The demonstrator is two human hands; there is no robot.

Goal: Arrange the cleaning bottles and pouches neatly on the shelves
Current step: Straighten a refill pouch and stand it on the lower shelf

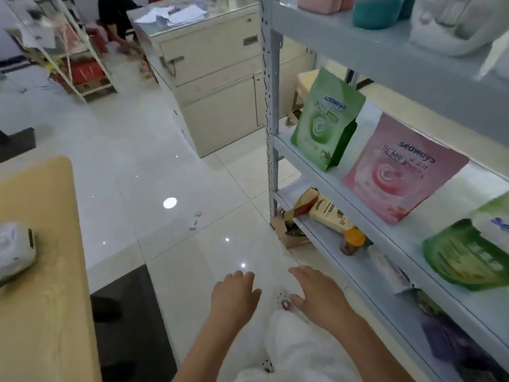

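Left grip (234,296) released, fingers relaxed, holding nothing, low over tiled floor (170,238). Right grip (319,296) just beside it, also released, holding nothing, near front edge of shelves. On middle shelf (429,223) at right: green pouch (326,119) standing at far end, pink pouch (399,172) standing just nearer, second green pouch (465,257) lying down, nearest. On lower shelf (325,235): bottle with orange cap (354,241) on its side, near yellow box (327,213). Wooden surface (41,285) at left.
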